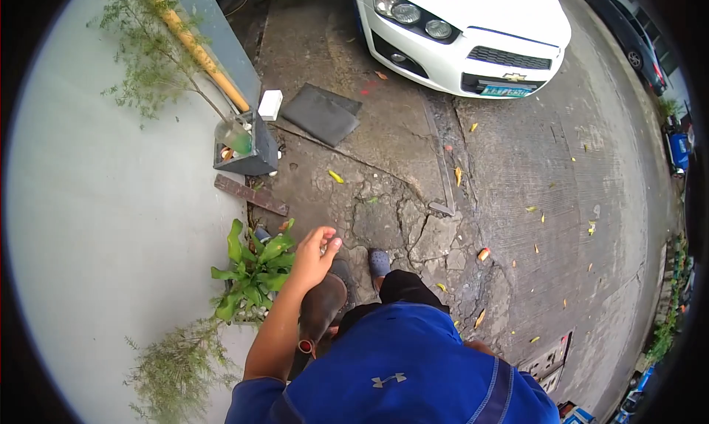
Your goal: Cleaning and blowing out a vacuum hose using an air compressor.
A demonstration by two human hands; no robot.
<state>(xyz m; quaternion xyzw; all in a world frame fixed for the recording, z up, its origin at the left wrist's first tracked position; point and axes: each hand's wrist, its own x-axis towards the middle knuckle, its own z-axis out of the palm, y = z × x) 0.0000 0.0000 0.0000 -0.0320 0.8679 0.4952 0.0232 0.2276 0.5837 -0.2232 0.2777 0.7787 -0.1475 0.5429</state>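
Observation:
My left hand (316, 258) reaches forward at waist height, its fingers loosely bent and the thumb apart, with nothing visible in it. Just below it is a dark grey-brown rounded object (323, 306) with a glossy surface; I cannot make out its kind. A small red round part (305, 346) shows beside my left forearm. Leafy green plant (258, 265) stands to the left of this hand, close to the wall. My right hand is out of sight behind my blue shirt (413, 365); only a bit of the arm shows.
A white car (473, 25) stands ahead. By the wall (96, 224) are a grey square planter (260, 154) with a thin tree, a white box (270, 105), a dark folded mat (321, 114) and a brown bar (251, 195). Cracked concrete (436, 236) lies before my shoe (379, 262).

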